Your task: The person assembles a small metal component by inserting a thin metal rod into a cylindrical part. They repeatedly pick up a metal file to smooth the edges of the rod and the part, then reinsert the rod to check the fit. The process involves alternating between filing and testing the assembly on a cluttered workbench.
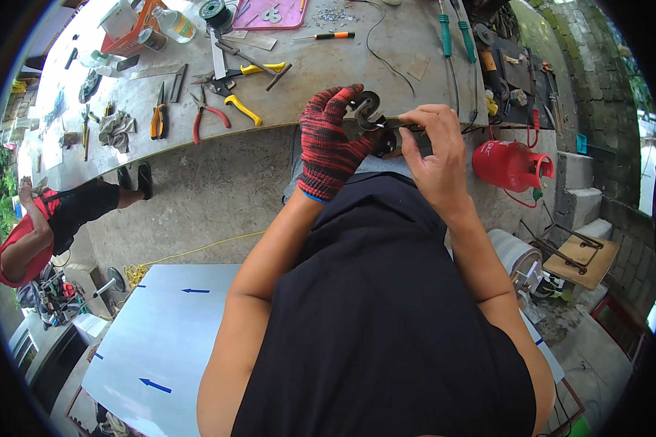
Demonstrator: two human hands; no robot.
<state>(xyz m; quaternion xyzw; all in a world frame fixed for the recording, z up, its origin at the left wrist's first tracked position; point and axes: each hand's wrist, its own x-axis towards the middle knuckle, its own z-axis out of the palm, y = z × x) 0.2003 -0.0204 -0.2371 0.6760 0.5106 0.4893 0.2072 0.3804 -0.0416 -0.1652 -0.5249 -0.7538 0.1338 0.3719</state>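
Note:
My left hand [333, 138], in a red and black knit glove, is closed round a dark, curved metal piece [369, 109] shaped like a hook or an S. It holds the piece up just off the table's near edge. My bare right hand [436, 149] comes in from the other side, thumb and fingers bent in a pinch. Between them is a thin dark piece [395, 125] that reaches to the curved metal; its kind is hard to make out. Below the hands a rounded black part [385, 143] shows partly, mostly covered by the fingers.
On the metal table [306, 73] lie red-handled pliers [205, 116], orange-handled pliers [159, 120], yellow-handled snips [237, 102], a screwdriver [328, 35] and a pink tray [273, 14]. A red gas cylinder [506, 164] stands at right. Another person [44, 226] is at left; a pale sheet [160, 320] lies behind me.

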